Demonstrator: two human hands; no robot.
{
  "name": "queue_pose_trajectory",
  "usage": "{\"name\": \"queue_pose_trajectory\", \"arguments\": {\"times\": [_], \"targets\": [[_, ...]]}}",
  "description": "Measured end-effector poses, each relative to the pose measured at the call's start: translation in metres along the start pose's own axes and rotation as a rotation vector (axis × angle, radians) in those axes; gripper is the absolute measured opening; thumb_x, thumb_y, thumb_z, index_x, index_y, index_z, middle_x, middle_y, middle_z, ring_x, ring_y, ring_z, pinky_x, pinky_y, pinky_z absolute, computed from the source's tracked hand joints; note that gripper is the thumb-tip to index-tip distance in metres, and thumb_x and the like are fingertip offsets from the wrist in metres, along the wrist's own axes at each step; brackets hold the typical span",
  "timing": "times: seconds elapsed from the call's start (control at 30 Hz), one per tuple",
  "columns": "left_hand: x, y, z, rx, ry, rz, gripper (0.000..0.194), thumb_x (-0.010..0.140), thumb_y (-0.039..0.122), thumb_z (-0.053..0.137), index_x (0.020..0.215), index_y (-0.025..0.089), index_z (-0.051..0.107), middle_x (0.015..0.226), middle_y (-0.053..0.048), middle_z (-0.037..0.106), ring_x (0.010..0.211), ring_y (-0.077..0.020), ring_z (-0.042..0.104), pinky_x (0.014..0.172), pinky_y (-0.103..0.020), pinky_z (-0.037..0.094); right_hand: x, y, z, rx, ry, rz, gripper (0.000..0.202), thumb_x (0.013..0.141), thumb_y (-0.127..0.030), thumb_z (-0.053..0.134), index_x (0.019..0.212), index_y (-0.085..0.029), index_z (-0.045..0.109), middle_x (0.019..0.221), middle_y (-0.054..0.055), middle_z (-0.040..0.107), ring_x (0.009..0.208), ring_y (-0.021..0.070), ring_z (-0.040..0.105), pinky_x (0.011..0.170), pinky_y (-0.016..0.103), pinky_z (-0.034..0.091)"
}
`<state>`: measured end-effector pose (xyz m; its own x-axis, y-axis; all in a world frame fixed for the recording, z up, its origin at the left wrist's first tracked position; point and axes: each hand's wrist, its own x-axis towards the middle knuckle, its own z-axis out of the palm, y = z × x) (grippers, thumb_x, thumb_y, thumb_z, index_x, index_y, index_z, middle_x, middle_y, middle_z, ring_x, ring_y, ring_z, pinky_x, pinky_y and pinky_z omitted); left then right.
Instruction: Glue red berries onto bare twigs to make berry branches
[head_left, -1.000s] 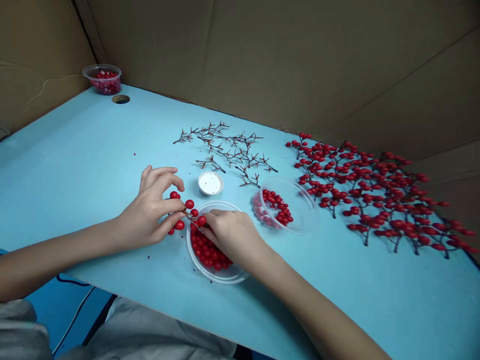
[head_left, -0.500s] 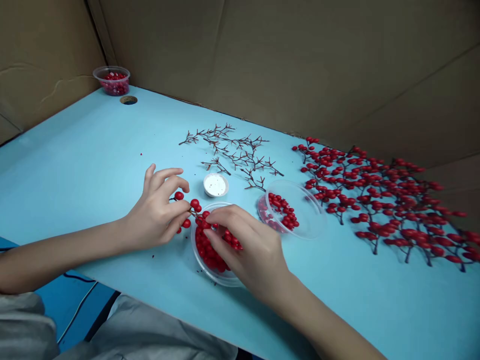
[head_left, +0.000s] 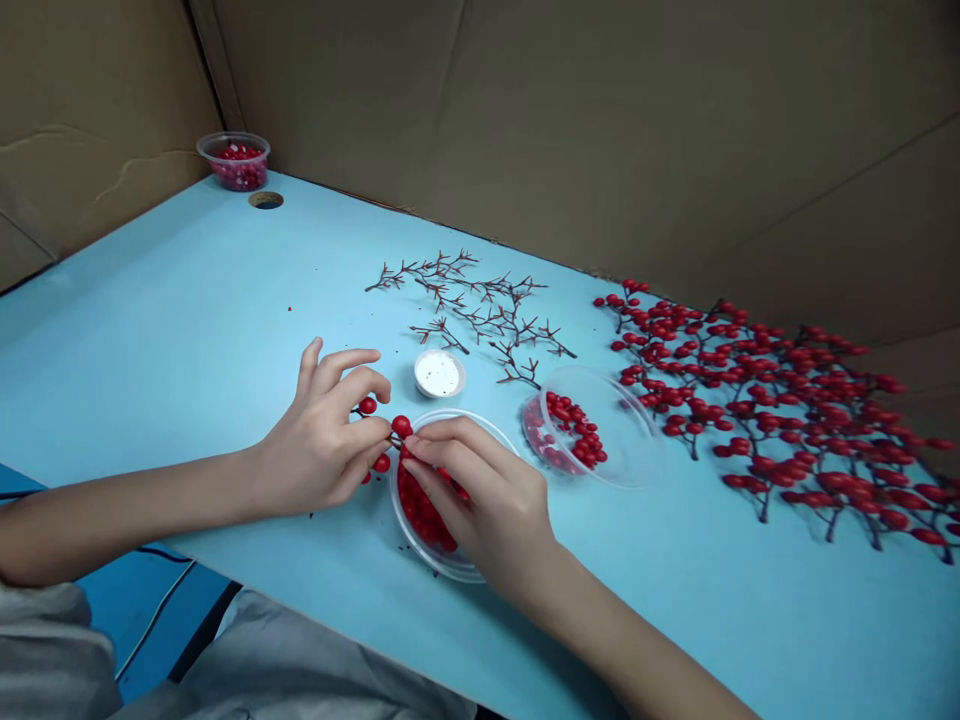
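Since half a second ago, the right hand (head_left: 491, 490) has come closer to the left hand (head_left: 326, 435), its thumb and fingertips now together against one berry sprig (head_left: 401, 426); what they pinch, I can't make out. Left thumb and forefinger are clamped on that sprig, above the edge of the front tub (head_left: 459, 562); other fingers spread. I count at least four berries on it, the rest masked by fingers. Three tubs hold red berries: this one, partly covered by the right hand, a tilted tub (head_left: 626, 430) just beyond, and a corner tub (head_left: 212, 160). One white dish (head_left: 439, 374) sits near several bare twigs (head_left: 504, 321), overlapping too much to count, as do the finished-looking berried sprigs (head_left: 765, 465), cut off rightward.
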<state>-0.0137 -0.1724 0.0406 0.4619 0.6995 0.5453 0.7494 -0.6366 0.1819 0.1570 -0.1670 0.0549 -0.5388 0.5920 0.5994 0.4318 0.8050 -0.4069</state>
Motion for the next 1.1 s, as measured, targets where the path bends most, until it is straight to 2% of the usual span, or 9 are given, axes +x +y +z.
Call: {"name": "queue_pose_trajectory", "arguments": {"times": [0.47, 1.1], "targets": [[-0.0016, 0.0022, -0.0014, -0.058, -0.049, -0.015, 0.017, 0.074, 0.010, 0.046, 0.060, 0.017, 0.054, 0.082, -0.004, 0.048, 0.109, -0.0260, 0.038, 0.092, -0.059, 0.017, -0.0017, 0.0009, 0.0046, 0.022, 0.028, -0.037, 0.006, 0.075, -0.007, 0.052, 0.073, -0.011, 0.056, 0.068, 0.006, 0.059, 0.062, 0.0112, 0.055, 0.054, 0.021, 0.048], [-0.0015, 0.0020, -0.0011, -0.090, -0.107, -0.039, 0.018, 0.071, 0.007, 0.046, 0.059, 0.016, 0.055, 0.083, -0.004, 0.049, 0.109, -0.0254, 0.038, 0.092, -0.059, 0.015, -0.0005, 0.0013, 0.0072, -0.018, -0.010, -0.027, 0.013, 0.078, -0.011, 0.049, 0.069, -0.011, 0.059, 0.067, 0.006, 0.060, 0.062, 0.0113, 0.055, 0.055, 0.022, 0.046]]}}
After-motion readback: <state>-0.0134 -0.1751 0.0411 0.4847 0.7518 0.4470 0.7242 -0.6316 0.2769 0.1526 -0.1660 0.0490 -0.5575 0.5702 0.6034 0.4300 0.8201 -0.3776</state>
